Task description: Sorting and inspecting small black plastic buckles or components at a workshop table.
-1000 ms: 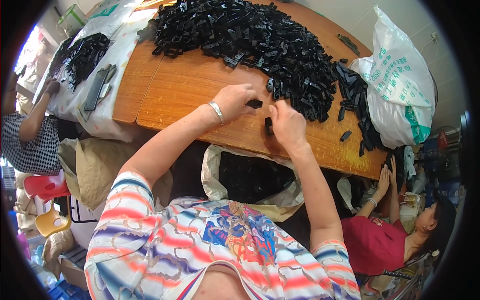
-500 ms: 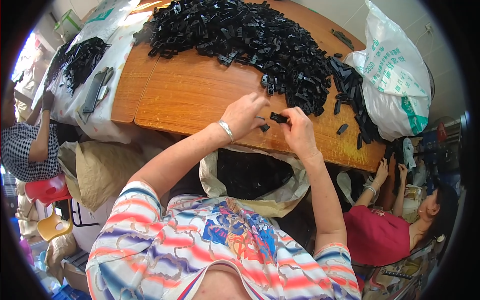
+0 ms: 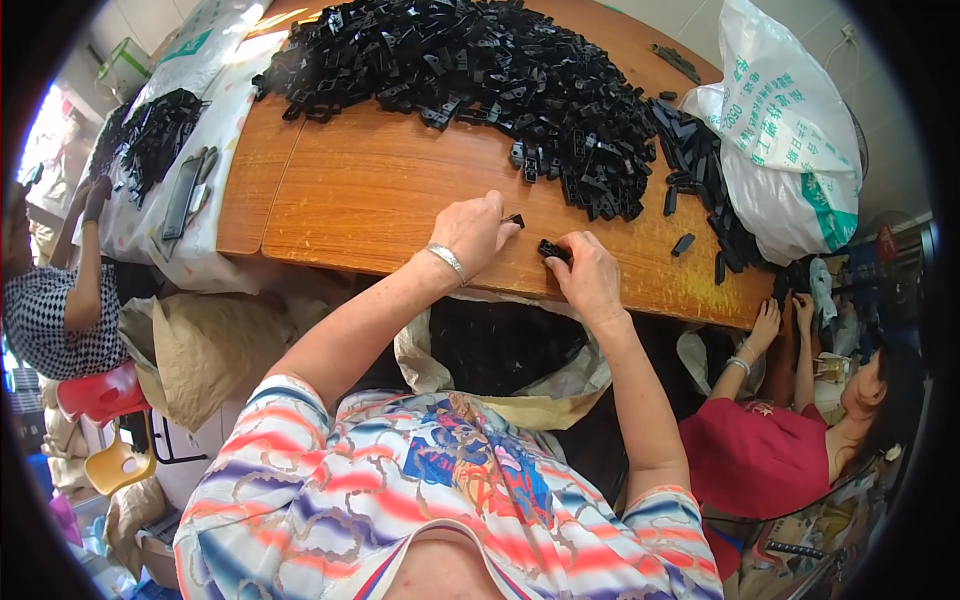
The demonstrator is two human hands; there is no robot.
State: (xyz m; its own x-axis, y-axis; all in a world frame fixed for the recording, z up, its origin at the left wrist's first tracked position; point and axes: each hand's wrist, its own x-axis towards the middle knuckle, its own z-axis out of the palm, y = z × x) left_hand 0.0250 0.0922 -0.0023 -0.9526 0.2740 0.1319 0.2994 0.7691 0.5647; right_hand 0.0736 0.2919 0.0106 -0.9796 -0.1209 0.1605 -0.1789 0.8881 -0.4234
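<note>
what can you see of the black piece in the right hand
The black piece is small and oblong, probably moulded plastic, glossy in spots. Finer features are too small to make out. It lies aslant, its bare end toward the picture's upper left, the other partly covered by the fingers of the right hand. It shows against the brown tabletop; contact there is unclear.

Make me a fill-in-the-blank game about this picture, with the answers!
The left hand and right hand each hold a piece coloured ____.
The silvery bracelet is on the person's ____ wrist.
The co-worker in red is on the picture's ____ side.
The biggest pile lies on the wooden ____.
Missing words: black, left, right, table.
</note>
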